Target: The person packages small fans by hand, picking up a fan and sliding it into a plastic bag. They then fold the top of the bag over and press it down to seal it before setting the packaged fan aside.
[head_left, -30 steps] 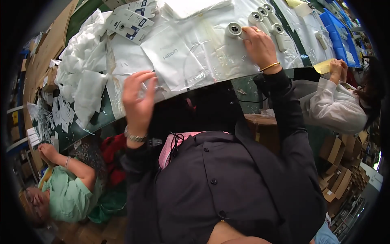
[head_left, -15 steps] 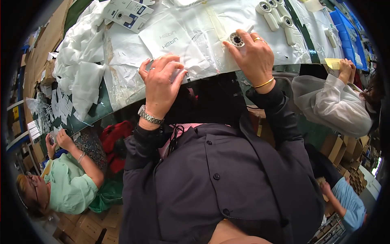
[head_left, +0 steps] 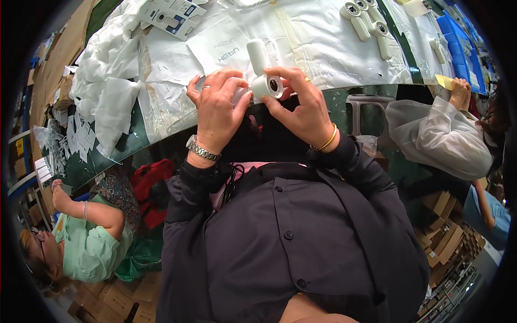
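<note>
My right hand [head_left: 301,102] grips a small white handheld fan [head_left: 259,56] by its round head, thumb below and fingers above. The fan's handle points away from me, and the dark hub of its head faces right. Close beside it, my left hand [head_left: 219,105] is closed, with thumb and fingers pinching a translucent plastic bag [head_left: 240,96] at the table's near edge. Most of what lies under the left fingers is hidden. Just beyond the left hand, a frosted printed bag [head_left: 212,46] lies flat on the white-covered table [head_left: 318,54].
Several white fans [head_left: 355,24] lie at the far right. A flat printed carton [head_left: 169,19] and crumpled white sheeting [head_left: 110,81] are at the left. A blue bin [head_left: 458,48] stands near a co-worker's hand [head_left: 459,91]; another person [head_left: 89,237] sits at left.
My right hand has moved left with the fan, bringing it next to my left hand and turning its head. My left hand has shifted only slightly.
</note>
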{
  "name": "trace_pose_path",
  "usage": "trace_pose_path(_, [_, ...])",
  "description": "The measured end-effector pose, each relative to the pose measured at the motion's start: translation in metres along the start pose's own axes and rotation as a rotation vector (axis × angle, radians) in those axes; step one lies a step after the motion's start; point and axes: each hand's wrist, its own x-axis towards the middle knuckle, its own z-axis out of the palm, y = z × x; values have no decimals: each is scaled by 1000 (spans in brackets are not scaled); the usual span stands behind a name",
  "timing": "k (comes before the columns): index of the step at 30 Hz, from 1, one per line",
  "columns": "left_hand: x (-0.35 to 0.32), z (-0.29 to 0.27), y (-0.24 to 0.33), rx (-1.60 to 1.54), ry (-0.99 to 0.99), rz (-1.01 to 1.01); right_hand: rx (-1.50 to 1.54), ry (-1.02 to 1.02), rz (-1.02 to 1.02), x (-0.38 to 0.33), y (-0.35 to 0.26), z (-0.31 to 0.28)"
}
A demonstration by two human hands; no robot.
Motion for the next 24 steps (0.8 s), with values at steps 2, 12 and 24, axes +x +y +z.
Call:
trace_pose_path(2, [0,3,-4,21,-3,44,-26,-32,31,-4,4,4])
trace_pose_path(12, [5,12,-16,-89,45,-147,-64,-79,-103,-14,15,3])
trace_pose_path(24, [11,8,-10,-131,111,-92,-267,-261,-214,-9,-18,-22])
